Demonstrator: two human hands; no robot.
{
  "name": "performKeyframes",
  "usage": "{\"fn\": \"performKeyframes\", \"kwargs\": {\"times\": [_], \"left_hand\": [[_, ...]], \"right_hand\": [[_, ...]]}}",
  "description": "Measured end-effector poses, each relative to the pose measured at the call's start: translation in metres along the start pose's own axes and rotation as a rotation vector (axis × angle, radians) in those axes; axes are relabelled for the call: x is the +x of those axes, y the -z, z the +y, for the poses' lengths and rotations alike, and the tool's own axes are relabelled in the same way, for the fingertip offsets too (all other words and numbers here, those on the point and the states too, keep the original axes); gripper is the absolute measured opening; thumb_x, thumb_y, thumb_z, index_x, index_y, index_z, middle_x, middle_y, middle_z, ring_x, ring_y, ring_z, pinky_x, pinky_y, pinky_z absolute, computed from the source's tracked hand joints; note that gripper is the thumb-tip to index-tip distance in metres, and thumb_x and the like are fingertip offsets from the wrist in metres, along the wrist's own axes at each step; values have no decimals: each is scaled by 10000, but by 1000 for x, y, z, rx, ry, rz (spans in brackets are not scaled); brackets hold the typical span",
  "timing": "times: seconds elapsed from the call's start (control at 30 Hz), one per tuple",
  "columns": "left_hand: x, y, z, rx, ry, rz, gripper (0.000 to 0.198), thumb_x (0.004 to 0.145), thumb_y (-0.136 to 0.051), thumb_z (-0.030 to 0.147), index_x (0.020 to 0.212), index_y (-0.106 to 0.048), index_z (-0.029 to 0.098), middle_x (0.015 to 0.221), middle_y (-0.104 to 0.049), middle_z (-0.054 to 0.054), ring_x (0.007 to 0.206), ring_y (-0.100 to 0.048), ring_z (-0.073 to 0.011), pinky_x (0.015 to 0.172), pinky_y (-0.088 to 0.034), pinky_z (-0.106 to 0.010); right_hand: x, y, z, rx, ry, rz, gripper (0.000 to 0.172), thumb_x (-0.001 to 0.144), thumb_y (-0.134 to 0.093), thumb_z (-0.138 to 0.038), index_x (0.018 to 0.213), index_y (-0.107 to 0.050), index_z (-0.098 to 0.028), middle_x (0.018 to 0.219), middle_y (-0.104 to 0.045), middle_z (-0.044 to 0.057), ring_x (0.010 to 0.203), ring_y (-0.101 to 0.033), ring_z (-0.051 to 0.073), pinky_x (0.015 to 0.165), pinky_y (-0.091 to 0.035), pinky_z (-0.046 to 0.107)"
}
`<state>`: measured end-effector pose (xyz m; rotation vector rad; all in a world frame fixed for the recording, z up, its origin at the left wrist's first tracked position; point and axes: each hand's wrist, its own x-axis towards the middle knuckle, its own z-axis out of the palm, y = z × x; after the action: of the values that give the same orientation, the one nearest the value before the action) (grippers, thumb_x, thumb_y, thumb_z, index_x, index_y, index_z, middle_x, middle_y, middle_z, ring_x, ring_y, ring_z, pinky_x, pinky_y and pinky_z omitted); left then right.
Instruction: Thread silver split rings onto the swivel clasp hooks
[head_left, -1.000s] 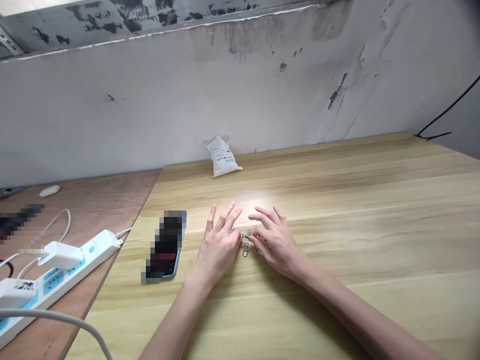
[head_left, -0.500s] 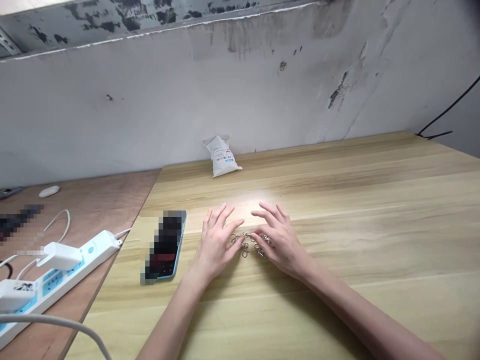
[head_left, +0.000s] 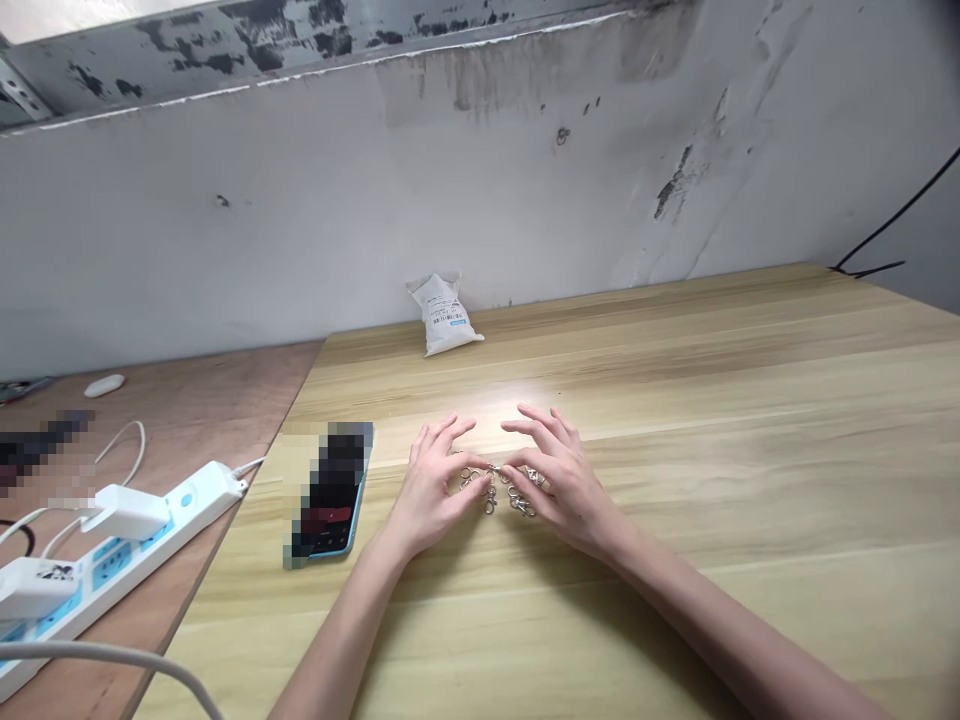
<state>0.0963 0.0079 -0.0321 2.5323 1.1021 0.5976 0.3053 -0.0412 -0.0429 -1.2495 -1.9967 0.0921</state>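
Observation:
My left hand (head_left: 435,487) and my right hand (head_left: 564,482) meet over a small group of silver metal swivel clasps on the wooden table. Between the thumb and index finger of my right hand is one small metal swivel clasp (head_left: 496,468). The left index fingertip and thumb come up to its left end, closing around it; the exact contact is too small to see clearly. Other fingers of both hands are raised and spread. A loose clasp (head_left: 490,500) lies just below the fingertips. More clasps (head_left: 520,503) lie under my right hand, partly hidden by it.
A phone (head_left: 341,515) with a blue edge lies left of my left hand. At the wall stands a white plastic packet (head_left: 448,318). On the lower brown surface at left sit a white power strip (head_left: 196,498), plugged chargers and cables.
My left index finger has come down toward the thumb and the held clasp. My right hand stays almost still. The view has shifted slightly.

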Motion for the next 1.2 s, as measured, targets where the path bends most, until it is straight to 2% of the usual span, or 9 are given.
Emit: {"fn": "performKeyframes", "kwargs": {"times": [0.17,0.4,0.63,0.73,0.83,1.03,1.2], "left_hand": [[0,5,-2,88,-30,-14,152,856,-656,335,989,-705,283,1418,-504,-57,1415,-320,-305,1141,-194,-651],[5,-14,11,217,-134,67,81,873,-633,260,874,-714,255,1262,-628,-62,1291,-481,-286,1132,-246,-627],[9,-22,14,232,-126,128,125,877,-606,196,782,-684,219,1142,-686,-57,1217,-540,-265,1123,-297,-579],[9,-20,15,158,-120,135,118,866,-591,162,776,-649,210,958,-726,-22,1096,-601,-224,1122,-307,-531],[8,-17,14,47,-61,125,99,835,-608,148,760,-626,211,788,-702,18,935,-629,-187,1118,-299,-513],[6,-11,10,-72,-36,84,98,869,-612,168,798,-651,223,794,-700,23,873,-609,-175,1081,-323,-486],[6,-11,9,-44,-17,175,112,901,-581,173,920,-680,222,845,-710,-5,875,-597,-191,991,-412,-437]], "right_hand": [[0,1,3,18,-18,1,151,950,-525,-244,836,-623,-229,1218,-625,81,1325,-425,277,1112,-263,591],[-1,1,6,16,-29,1,141,943,-529,-235,848,-633,-230,1223,-622,87,1321,-432,284,1100,-288,579],[0,2,8,14,-51,19,128,934,-548,-247,839,-634,-237,1208,-630,75,1310,-443,286,1100,-293,569],[0,2,8,23,-58,19,121,932,-554,-236,840,-632,-235,1207,-628,77,1310,-440,287,1106,-282,573],[0,2,9,26,-65,19,120,930,-562,-239,833,-631,-231,1201,-627,82,1304,-445,294,1095,-291,583],[0,1,10,27,-64,9,129,938,-556,-253,835,-630,-229,1188,-628,88,1294,-454,296,1074,-315,587],[0,0,11,29,-68,-6,130,933,-561,-242,825,-631,-225,1181,-632,86,1288,-462,292,1074,-322,575]]}}
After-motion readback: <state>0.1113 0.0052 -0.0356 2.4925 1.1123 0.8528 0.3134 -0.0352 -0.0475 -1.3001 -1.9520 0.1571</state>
